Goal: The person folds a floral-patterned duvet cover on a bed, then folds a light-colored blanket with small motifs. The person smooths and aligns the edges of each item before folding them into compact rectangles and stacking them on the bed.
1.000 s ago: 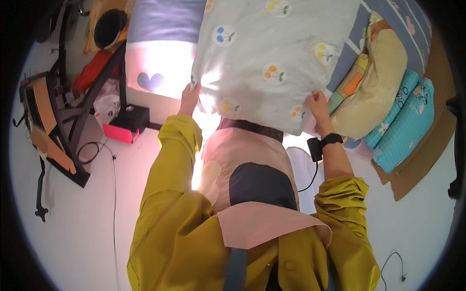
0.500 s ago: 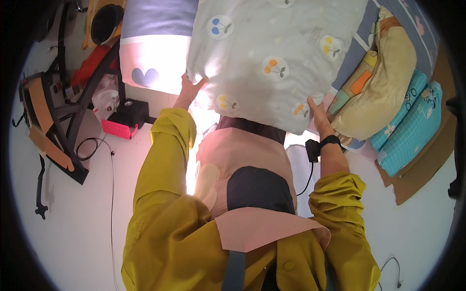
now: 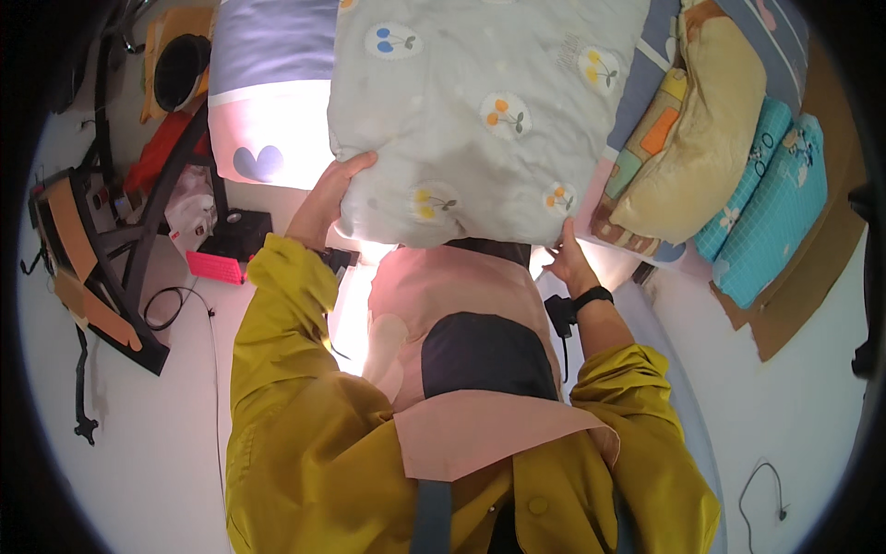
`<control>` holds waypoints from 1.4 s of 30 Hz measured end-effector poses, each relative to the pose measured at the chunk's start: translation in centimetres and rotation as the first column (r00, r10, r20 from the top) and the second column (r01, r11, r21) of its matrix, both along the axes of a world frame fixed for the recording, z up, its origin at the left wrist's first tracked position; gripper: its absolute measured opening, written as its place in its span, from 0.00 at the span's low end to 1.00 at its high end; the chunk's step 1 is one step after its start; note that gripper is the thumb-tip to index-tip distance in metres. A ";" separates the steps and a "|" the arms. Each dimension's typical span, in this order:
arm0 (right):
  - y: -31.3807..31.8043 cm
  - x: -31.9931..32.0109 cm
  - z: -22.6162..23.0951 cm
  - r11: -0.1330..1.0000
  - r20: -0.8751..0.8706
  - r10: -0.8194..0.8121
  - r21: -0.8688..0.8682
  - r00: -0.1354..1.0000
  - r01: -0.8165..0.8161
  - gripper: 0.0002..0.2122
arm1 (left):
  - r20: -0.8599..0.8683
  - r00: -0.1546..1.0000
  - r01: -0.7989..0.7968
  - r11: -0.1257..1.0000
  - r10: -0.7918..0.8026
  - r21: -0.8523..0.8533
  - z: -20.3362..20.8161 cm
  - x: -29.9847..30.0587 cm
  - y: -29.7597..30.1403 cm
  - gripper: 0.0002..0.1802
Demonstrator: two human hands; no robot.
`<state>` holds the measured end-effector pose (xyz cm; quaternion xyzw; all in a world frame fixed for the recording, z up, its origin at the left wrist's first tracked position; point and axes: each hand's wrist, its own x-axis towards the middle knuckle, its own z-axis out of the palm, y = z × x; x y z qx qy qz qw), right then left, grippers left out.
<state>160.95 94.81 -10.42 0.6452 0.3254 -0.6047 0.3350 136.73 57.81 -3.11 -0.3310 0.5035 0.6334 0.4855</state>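
Note:
A pale grey pillow (image 3: 443, 120) printed with blue, yellow and orange cherries lies in front of me at the top of the view. My left hand (image 3: 334, 196) grips its near left corner, with some of the fingers hidden by the cloth. At the near right corner, my right hand (image 3: 574, 263) pinches the edge, thumb on top and the other fingers curled below. Beneath the pillow is bedding (image 3: 281, 106) in purple-blue, white and pink with a heart shape.
A cream cushion (image 3: 706, 138) and rolled turquoise fabric (image 3: 780, 208) lie to the right, beside brown cardboard (image 3: 771, 332). On the left stand a dark frame with tan panels (image 3: 88, 268), a red-pink basket-like item (image 3: 215, 267) and a black box (image 3: 245, 231). A thin cable (image 3: 217, 397) crosses the white floor.
The pillow has shifted left in view, along with the bedding and both hands. My left hand has turned more sideways around its corner, and the right hand sits lower at the edge.

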 end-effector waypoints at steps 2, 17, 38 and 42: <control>-2.4 0.6 1.8 0.998 0.100 -0.063 0.035 0.993 0.059 0.49 | -0.116 0.993 0.018 0.999 -0.013 0.049 2.6 0.0 1.5 0.31; -10.1 -6.6 15.9 0.662 -0.275 -0.593 -0.701 0.757 0.265 0.43 | 0.040 0.948 -0.311 0.888 0.317 0.337 15.0 -5.9 4.9 0.18; -9.7 -25.8 39.2 0.984 -0.982 0.099 0.121 0.162 0.129 0.16 | -0.062 0.921 -0.264 0.730 0.386 0.630 22.4 3.9 -0.1 0.25; -11.6 -28.5 44.5 0.993 -0.991 0.120 0.119 0.053 -0.016 0.17 | -0.339 0.822 -0.254 0.827 0.458 0.502 28.0 5.2 -2.6 0.25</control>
